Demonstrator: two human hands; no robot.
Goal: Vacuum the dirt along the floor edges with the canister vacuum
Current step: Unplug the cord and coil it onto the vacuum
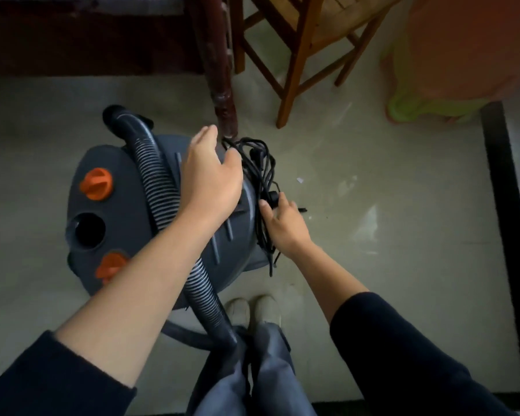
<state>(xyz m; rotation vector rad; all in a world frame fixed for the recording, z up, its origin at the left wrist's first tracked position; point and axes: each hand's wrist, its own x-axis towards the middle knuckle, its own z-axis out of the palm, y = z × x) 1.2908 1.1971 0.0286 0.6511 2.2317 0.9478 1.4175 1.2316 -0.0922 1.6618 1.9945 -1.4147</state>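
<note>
Dim, soft-focus, wide-angle edge distortion

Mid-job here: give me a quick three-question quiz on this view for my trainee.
1. True or false: the hose lies across the top of the vacuum.
2. How many orange knobs show on the vacuum?
3. What does the right hand have in its grip? A) hose B) cord C) knob

Key: 1 true; 2 two; 3 B.

A wooden chair (306, 40) stands beside a dark turned furniture leg (219, 85), near green-orange fabric (433, 85).
</note>
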